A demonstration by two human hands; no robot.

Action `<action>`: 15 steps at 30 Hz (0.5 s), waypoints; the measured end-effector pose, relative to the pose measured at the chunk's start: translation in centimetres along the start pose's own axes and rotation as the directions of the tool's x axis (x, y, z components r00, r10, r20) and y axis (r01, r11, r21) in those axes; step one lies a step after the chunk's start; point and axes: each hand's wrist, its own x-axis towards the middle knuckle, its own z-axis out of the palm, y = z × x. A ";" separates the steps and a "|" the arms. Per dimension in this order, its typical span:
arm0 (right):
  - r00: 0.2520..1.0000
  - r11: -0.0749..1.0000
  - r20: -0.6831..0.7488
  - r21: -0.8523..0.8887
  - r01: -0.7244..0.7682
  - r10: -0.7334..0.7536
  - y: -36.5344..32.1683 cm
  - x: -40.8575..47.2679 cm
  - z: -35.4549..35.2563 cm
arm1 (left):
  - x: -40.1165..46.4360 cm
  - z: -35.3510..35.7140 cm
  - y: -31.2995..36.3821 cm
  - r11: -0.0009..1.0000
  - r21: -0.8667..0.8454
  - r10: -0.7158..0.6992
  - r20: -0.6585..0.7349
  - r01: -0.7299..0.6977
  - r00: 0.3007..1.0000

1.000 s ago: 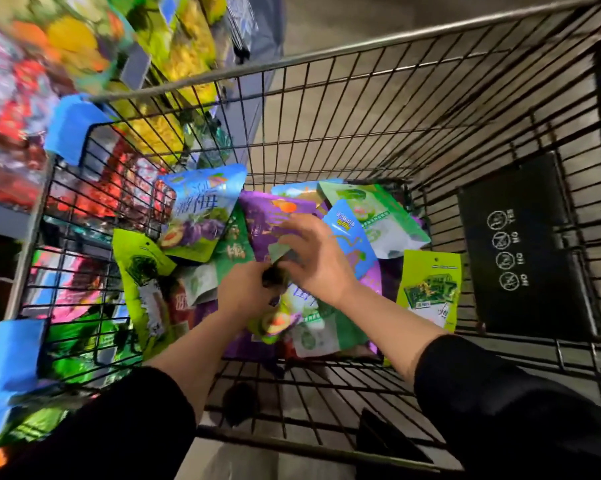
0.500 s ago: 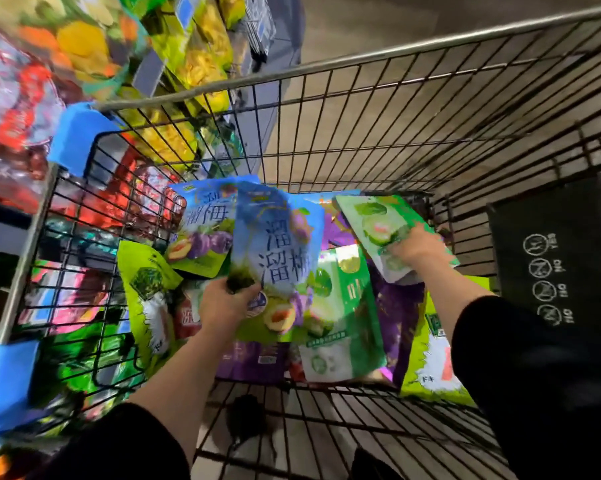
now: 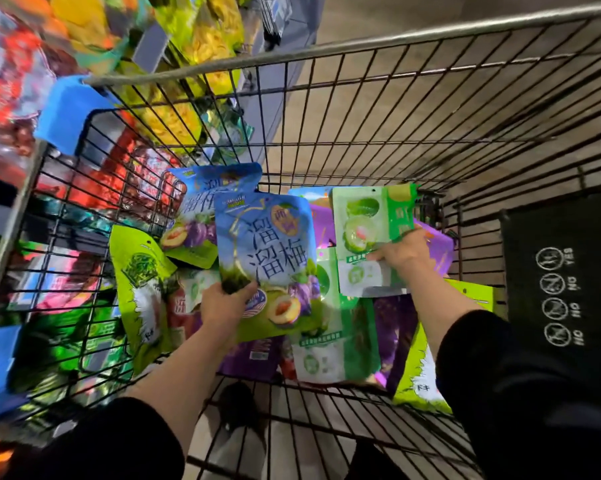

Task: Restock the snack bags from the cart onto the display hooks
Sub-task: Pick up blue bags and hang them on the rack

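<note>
Inside the wire cart (image 3: 361, 109) lies a pile of snack bags. My left hand (image 3: 224, 306) grips the lower edge of a blue plum bag (image 3: 264, 251) with large characters, held upright above the pile. My right hand (image 3: 404, 252) holds a green-and-white bag (image 3: 365, 230) by its lower right side, lifted off the pile. Beneath them lie a second blue plum bag (image 3: 202, 209), purple bags (image 3: 392, 327), another green-and-white bag (image 3: 330, 355) and lime-green bags (image 3: 140, 282). The display rack (image 3: 84, 46) with hanging bags is at the upper left, blurred.
A black panel with round yes/no icons (image 3: 558, 296) hangs inside the cart's right wall. Blue plastic corner guards (image 3: 63, 116) sit on the cart's left rim. More hanging bags show through the left wall (image 3: 67, 265). Brown floor lies beyond the cart.
One second ago both hands met on one bag in the pile. The left hand has since raised the blue plum bag, and the right hand moved right and took the green-and-white bag.
</note>
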 end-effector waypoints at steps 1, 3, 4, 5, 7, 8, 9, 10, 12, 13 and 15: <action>0.999 0.999 0.030 0.052 0.011 -0.013 0.2 0.1 0.6 | -0.1 0.1 0.1 1.000 -0.020 -0.006 -0.009 0.006 1.000; 0.997 0.984 0.053 0.170 0.045 -0.055 0.6 0.1 1.4 | -0.7 0.2 0.6 0.999 -0.034 -0.004 -0.021 0.003 1.000; 0.996 0.962 0.058 0.269 0.052 -0.070 0.5 -0.3 1.5 | -0.9 0.3 0.7 0.999 -0.043 -0.003 -0.021 0.002 1.000; 0.992 0.922 0.077 0.382 0.060 -0.096 0.2 -1.0 1.5 | -1.0 0.3 0.9 0.999 -0.052 -0.002 -0.019 0.001 1.000; 0.973 0.859 0.117 0.498 0.118 -0.201 -0.3 -2.3 1.7 | -1.1 0.2 1.3 0.997 -0.072 0.013 -0.019 -0.015 1.000; 0.959 0.846 0.106 0.503 0.175 -0.261 -0.6 -3.0 1.8 | -1.2 0.1 1.7 0.996 -0.080 0.032 -0.020 -0.034 0.999; 0.948 0.830 0.089 0.513 0.219 -0.305 -0.8 -3.7 1.9 | -1.4 -0.1 2.1 0.995 -0.084 0.045 -0.024 -0.047 0.999; 0.939 0.805 0.073 0.539 0.247 -0.337 -1.0 -4.4 1.9 | -1.6 -0.3 2.7 0.993 -0.097 0.069 -0.029 -0.071 0.997; 0.909 0.732 0.062 0.617 0.289 -0.412 -1.8 -6.2 1.3 | -2.5 -1.2 3.9 0.984 -0.124 0.126 -0.034 -0.129 0.991; 0.891 0.697 0.054 0.644 0.314 -0.450 -2.2 -7.0 0.8 | -3.0 -1.8 4.6 0.978 -0.126 0.161 -0.042 -0.166 0.986; 0.858 0.648 0.025 0.666 0.368 -0.513 -3.4 -9.1 -0.6 | -4.0 -3.1 5.8 0.960 -0.123 0.243 -0.079 -0.252 0.967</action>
